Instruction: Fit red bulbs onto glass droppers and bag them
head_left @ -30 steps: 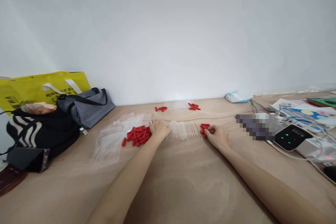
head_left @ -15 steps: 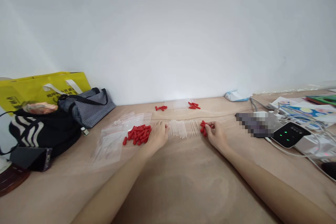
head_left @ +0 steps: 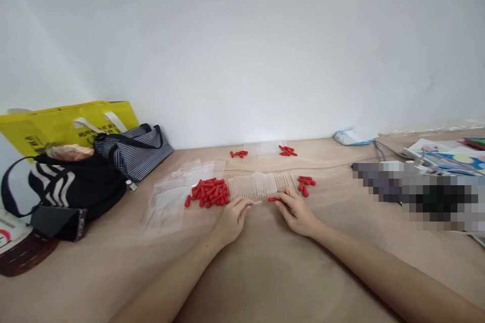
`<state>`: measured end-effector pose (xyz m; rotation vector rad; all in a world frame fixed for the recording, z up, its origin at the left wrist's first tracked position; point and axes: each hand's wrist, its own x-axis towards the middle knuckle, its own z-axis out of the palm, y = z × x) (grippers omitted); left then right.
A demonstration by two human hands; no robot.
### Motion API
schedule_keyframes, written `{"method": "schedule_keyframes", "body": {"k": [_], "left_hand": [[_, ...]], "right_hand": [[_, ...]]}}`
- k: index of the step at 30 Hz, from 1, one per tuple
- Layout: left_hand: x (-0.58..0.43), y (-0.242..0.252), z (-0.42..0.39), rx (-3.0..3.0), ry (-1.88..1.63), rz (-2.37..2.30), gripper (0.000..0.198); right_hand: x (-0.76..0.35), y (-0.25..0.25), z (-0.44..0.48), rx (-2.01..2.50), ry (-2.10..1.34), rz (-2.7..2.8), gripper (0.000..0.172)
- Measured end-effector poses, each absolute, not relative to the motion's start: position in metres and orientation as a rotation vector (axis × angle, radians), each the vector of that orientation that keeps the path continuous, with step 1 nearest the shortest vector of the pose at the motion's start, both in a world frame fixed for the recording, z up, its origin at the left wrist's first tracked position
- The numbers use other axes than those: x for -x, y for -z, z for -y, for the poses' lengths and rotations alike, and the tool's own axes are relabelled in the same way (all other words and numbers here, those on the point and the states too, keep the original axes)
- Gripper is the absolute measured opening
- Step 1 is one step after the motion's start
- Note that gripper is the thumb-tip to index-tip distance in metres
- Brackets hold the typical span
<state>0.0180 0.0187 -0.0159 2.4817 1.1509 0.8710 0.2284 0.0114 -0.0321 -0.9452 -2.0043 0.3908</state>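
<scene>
My left hand (head_left: 233, 219) pinches a thin clear glass dropper tube (head_left: 258, 203), whose end points right. Facing it across a small gap, my right hand (head_left: 297, 211) is closed on a red rubber dropper bulb (head_left: 272, 199). Just beyond both hands lies a row of clear tubes (head_left: 261, 184) side by side. A heap of red bulbs (head_left: 209, 193) sits left of the row, and several more bulbs (head_left: 306, 185) lie past its right end.
Clear zip bags (head_left: 166, 204) lie left of the heap. Near the wall are two small red groups (head_left: 239, 154) (head_left: 288, 151) with a bag of tubes (head_left: 267, 149). Bags (head_left: 142, 151) stand left; papers (head_left: 450, 156) and a tissue pack (head_left: 352, 137) are right.
My right hand has moved left from the right-hand bulbs with one bulb held. My left hand has come nearer to me and now holds a tube. The view has shifted slightly.
</scene>
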Motion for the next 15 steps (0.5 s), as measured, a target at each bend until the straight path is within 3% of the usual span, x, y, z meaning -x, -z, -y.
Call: {"method": "schedule_keyframes", "body": {"k": [15], "left_hand": [[-0.0183,0.0148,-0.0168,-2.464,-0.795,-1.104,0.021]], "right_hand": [[-0.2276,0.0291,-0.011,1.093,-0.703,1.952,0.014]]}}
